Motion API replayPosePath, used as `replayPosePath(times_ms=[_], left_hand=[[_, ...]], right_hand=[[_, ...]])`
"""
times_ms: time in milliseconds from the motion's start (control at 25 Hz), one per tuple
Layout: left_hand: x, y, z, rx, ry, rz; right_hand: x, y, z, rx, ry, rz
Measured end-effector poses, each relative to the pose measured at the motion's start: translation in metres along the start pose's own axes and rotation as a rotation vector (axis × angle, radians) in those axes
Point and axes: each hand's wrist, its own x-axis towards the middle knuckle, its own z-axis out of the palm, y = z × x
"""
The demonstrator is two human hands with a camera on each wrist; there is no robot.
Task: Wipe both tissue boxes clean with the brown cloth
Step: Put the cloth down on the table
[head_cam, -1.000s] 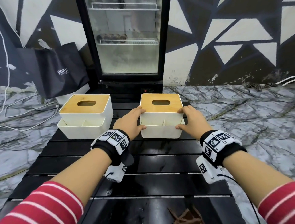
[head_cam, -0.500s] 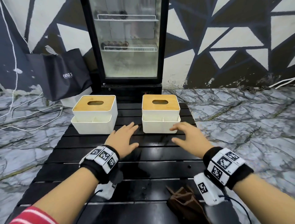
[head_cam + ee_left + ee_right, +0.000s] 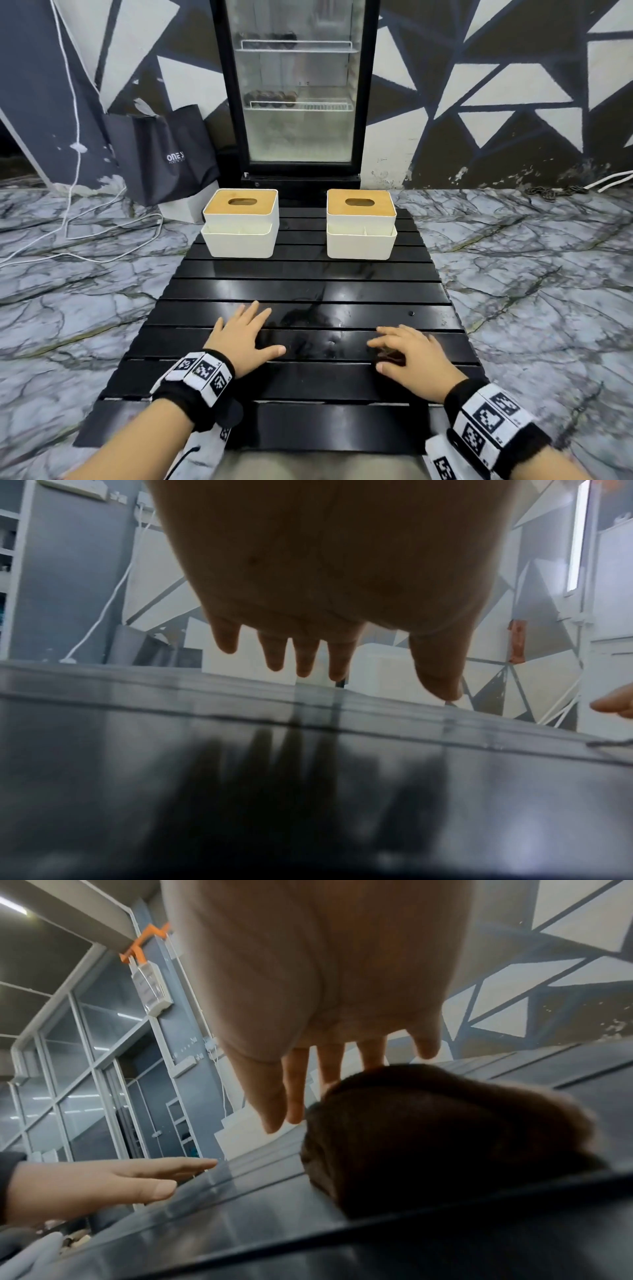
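Nearest the viewer, at about five o'clock on the slatted black table (image 3: 308,287), the right hand (image 3: 412,359) is held over the brown cloth (image 3: 428,1137), a bunched mound lying on the near slats. The fingers (image 3: 294,1091) are extended and spread above the cloth; nothing is gripped, and whether the fingertips already touch the fabric cannot be told from the wrist view. At about seven o'clock the left hand (image 3: 239,337) is laid out flat and relaxed just over the table, empty.

The step in hand is judged to be the pickup of the cloth. It would be done well if the mound were gathered from the top with all the fingers, so that a broad pad of fabric is left under the palm for wiping rather than a trailing corner.

Farther off, well apart from both hands, the two boxes are set side by side: the left tissue box (image 3: 240,224) at eleven o'clock and the right tissue box (image 3: 360,224) at one o'clock, each with a wooden lid. The free hand could be used to steady each box while it is wiped.
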Motion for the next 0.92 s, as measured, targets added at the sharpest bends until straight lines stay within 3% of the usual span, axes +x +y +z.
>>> replayPosePath(times_ms=[80, 200, 320, 440, 520, 640, 720, 920], left_hand=[[-0.003, -0.004, 0.005, 0.005, -0.059, -0.021], [-0.003, -0.005, 0.008, 0.006, -0.14, -0.022], [-0.002, -0.004, 0.011, 0.007, -0.156, -0.031], [-0.003, -0.004, 0.013, 0.017, -0.164, -0.033], [-0.003, -0.004, 0.012, 0.014, -0.163, -0.033], [-0.003, -0.004, 0.011, 0.003, -0.163, -0.026], [-0.003, -0.005, 0.009, -0.02, -0.152, -0.016], [-0.01, -0.036, 0.0, -0.062, -0.07, -0.064]], right_hand=[[-0.003, 0.001, 0.009, -0.037, -0.073, 0.042], [-0.002, 0.007, 0.024, -0.077, -0.102, -0.015], [0.001, 0.007, 0.027, -0.077, -0.027, -0.058], [0.014, -0.016, 0.018, 0.078, 0.123, -0.196], [0.02, -0.033, 0.015, 0.149, 0.171, -0.174], [0.025, -0.041, 0.026, 0.024, 0.013, -0.055], [0.028, -0.04, 0.037, -0.06, -0.08, -0.082], [0.044, -0.047, 0.04, -0.022, 0.028, -0.145]])
